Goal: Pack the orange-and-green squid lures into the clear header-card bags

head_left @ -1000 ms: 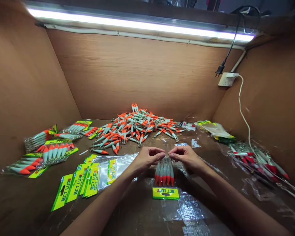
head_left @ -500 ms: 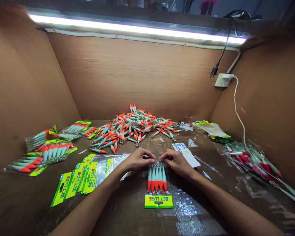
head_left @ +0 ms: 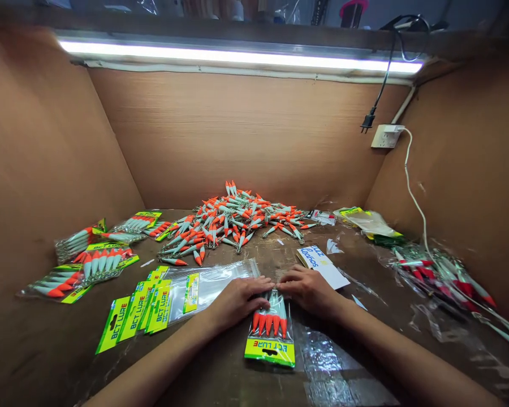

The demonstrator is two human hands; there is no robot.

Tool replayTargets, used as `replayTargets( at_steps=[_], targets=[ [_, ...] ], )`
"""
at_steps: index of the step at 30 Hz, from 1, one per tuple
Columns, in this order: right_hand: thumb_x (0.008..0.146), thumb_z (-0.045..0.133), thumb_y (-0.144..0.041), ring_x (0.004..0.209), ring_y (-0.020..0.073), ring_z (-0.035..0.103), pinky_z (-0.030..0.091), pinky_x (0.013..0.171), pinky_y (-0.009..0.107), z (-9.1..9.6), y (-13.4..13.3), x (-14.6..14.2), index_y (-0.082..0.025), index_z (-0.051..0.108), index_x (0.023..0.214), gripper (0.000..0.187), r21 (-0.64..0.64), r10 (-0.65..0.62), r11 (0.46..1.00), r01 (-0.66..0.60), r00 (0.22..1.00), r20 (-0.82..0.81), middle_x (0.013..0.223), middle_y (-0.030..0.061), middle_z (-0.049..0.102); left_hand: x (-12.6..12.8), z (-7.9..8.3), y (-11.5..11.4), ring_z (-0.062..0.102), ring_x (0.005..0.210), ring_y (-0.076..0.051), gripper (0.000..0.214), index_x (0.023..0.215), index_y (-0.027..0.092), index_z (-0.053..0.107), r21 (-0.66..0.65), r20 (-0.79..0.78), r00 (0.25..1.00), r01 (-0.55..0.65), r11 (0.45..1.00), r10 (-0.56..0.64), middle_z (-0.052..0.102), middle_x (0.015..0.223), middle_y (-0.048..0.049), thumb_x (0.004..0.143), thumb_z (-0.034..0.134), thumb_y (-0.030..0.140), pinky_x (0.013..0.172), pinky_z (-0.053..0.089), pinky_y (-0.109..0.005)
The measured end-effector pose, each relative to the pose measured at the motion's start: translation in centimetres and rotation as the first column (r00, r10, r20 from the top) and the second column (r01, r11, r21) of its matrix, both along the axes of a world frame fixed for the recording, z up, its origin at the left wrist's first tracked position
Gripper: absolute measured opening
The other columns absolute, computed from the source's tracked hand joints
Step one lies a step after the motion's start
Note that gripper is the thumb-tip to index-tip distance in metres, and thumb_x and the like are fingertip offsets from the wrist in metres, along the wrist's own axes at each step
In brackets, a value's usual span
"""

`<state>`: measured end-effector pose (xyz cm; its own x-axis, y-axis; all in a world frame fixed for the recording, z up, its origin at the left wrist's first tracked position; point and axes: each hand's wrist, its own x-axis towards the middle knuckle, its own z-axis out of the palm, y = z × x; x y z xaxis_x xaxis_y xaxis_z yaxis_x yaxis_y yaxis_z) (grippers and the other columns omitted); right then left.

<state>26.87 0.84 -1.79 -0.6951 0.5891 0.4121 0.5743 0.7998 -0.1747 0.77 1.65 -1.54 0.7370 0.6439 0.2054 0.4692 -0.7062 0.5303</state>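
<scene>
A clear bag of several orange-and-pale-blue lures (head_left: 271, 323) with a yellow-green "BCT LURE" header lies flat on the table in front of me. My left hand (head_left: 237, 301) and my right hand (head_left: 309, 289) rest on the bag's far end, fingers laid flat and fingertips almost meeting over it. The lures' upper ends are hidden under my fingers. Neither hand grips anything.
A big pile of loose lures (head_left: 233, 217) sits at the back centre. Empty header bags (head_left: 152, 308) fan out left of my hands, filled packs (head_left: 97, 260) further left. A handwritten paper slip (head_left: 320, 263) and more bagged lures (head_left: 441, 277) lie right. Brown walls enclose the bench.
The bag was held upright by its top a second ago. It has come down flat and nearer to me, and both hands have gone from pinching its top to lying on it.
</scene>
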Motion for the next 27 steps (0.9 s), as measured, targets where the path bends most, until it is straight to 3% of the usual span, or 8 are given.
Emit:
replayTargets(
  at_steps=[5, 7, 10, 13, 17, 21, 24, 27],
  targets=[
    [0.101, 0.044, -0.018, 0.118, 0.0254, 0.057, 0.047, 0.096, 0.040, 0.6, -2.0, 1.2, -0.015, 0.044, 0.146, 0.045, 0.175, 0.045, 0.979, -0.103, 0.950, 0.309, 0.142, 0.0142, 0.056, -1.5, 0.5, -1.6, 0.025, 0.149, -0.026, 0.063, 0.156, 0.037, 0.015, 0.111, -0.271, 0.962, 0.057, 0.992, -0.025, 0.022, 0.163, -0.0009, 0.100, 0.044, 0.045, 0.120, 0.022, -0.049],
    [0.100, 0.045, -0.018, 0.127, 0.0257, 0.052, 0.044, 0.102, 0.040, 0.6, -2.6, 2.0, -0.016, 0.033, 0.152, 0.053, 0.179, 0.040, 0.978, -0.108, 0.937, 0.346, 0.153, 0.0140, 0.043, -1.9, 0.8, -2.1, 0.016, 0.151, -0.028, 0.074, 0.157, 0.036, 0.003, 0.110, -0.322, 0.946, 0.084, 0.990, -0.045, 0.012, 0.164, -0.0016, 0.098, 0.044, 0.053, 0.121, 0.016, -0.052],
    [0.100, 0.047, -0.020, 0.132, 0.0252, 0.048, 0.042, 0.105, 0.043, 0.8, -2.8, 3.1, -0.026, 0.032, 0.153, 0.056, 0.168, 0.045, 0.979, -0.115, 0.929, 0.368, 0.159, 0.0091, 0.032, -2.1, 1.3, -2.3, 0.008, 0.152, -0.031, 0.081, 0.157, 0.033, -0.002, 0.104, -0.347, 0.936, 0.102, 0.989, -0.060, 0.008, 0.165, -0.0038, 0.095, 0.043, 0.062, 0.121, 0.010, -0.056],
    [0.100, 0.049, -0.023, 0.134, 0.0258, 0.046, 0.041, 0.106, 0.045, 1.2, -2.8, 3.6, -0.032, 0.037, 0.150, 0.053, 0.165, 0.061, 0.978, -0.131, 0.926, 0.374, 0.162, 0.0036, 0.028, -2.2, 1.7, -2.3, 0.005, 0.151, -0.034, 0.077, 0.157, 0.036, 0.003, 0.085, -0.368, 0.928, 0.104, 0.991, -0.066, 0.006, 0.165, -0.0040, 0.096, 0.040, 0.063, 0.120, 0.009, -0.059],
    [0.098, 0.051, -0.022, 0.131, 0.0263, 0.048, 0.044, 0.104, 0.045, 1.2, -3.0, 4.0, -0.030, 0.050, 0.141, 0.043, 0.155, 0.096, 0.975, -0.159, 0.931, 0.354, 0.159, 0.0004, 0.033, -2.0, 1.7, -2.9, 0.005, 0.151, -0.035, 0.073, 0.156, 0.041, 0.010, 0.080, -0.380, 0.925, 0.048, 0.996, -0.015, 0.007, 0.165, -0.0021, 0.095, 0.040, 0.065, 0.119, 0.010, -0.060],
    [0.094, 0.051, -0.014, 0.122, 0.0242, 0.054, 0.048, 0.099, 0.042, 0.5, -3.5, 4.2, -0.027, 0.060, 0.131, 0.040, 0.150, 0.093, 0.980, -0.130, 0.968, 0.232, 0.153, 0.0022, 0.045, -0.7, 0.7, -2.7, 0.006, 0.152, -0.029, 0.080, 0.158, 0.026, 0.003, 0.118, -0.286, 0.938, -0.170, 0.978, 0.198, 0.008, 0.165, -0.0100, 0.096, 0.035, 0.065, 0.121, 0.011, -0.054],
    [0.089, 0.053, -0.010, 0.122, 0.0246, 0.054, 0.048, 0.099, 0.044, 0.2, -4.0, 4.0, -0.027, 0.058, 0.133, 0.047, 0.138, 0.069, 0.986, -0.089, 0.987, 0.145, 0.152, 0.0046, 0.046, 0.6, 0.2, -1.7, 0.007, 0.152, -0.032, 0.071, 0.153, 0.024, 0.032, 0.124, -0.233, 0.926, -0.273, 0.954, 0.296, 0.012, 0.165, -0.0126, 0.094, 0.043, 0.064, 0.120, 0.015, -0.055],
    [0.087, 0.055, -0.011, 0.125, 0.0263, 0.052, 0.048, 0.100, 0.045, -0.1, -4.3, 4.0, -0.027, 0.062, 0.127, 0.044, 0.108, 0.122, 0.984, -0.138, 0.982, 0.147, 0.152, 0.0044, 0.046, 1.3, 0.3, -1.1, 0.015, 0.150, -0.037, 0.051, 0.124, 0.024, 0.061, 0.083, -0.148, 0.960, -0.228, 0.970, 0.238, 0.023, 0.163, -0.0121, 0.085, 0.064, 0.058, 0.118, 0.020, -0.056]
  ],
)
